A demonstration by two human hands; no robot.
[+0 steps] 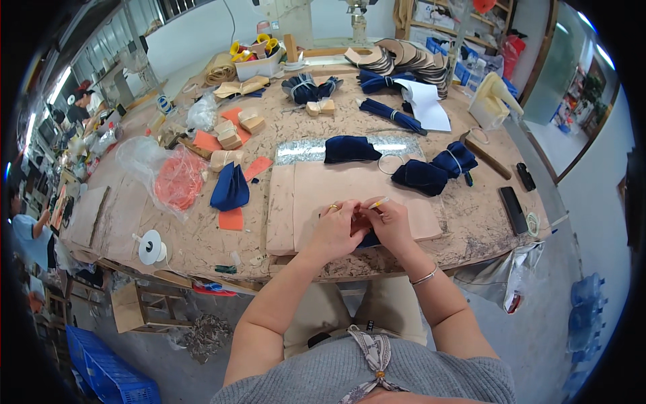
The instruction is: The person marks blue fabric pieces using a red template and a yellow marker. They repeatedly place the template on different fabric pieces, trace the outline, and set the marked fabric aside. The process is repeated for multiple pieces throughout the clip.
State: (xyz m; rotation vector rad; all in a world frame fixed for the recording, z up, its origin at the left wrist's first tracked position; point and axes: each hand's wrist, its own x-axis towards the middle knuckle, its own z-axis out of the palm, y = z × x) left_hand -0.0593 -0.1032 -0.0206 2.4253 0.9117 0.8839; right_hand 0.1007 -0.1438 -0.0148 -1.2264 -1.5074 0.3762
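Observation:
My left hand (338,230) and my right hand (392,227) meet over a pale leather-coloured board (313,202) at the table's front. A thin white pen-like stick (378,203) with a yellow band juts from the closed fingers of my right hand. The left fingers are curled against the right ones; what they pinch is hidden. Part of a dark blue piece (369,240) shows below and between the hands. Beyond them lie a blue fabric piece (351,149) and a tied blue bundle (420,178). Left of the board, a folded blue piece (230,187) stands on the table.
A clear bag of coral pieces (179,176) and a white thread spool (152,248) lie left. On the right are a hammer (488,158) and a black phone-like slab (513,210). Stacked curved pieces (397,57) fill the back. A person (33,232) sits far left.

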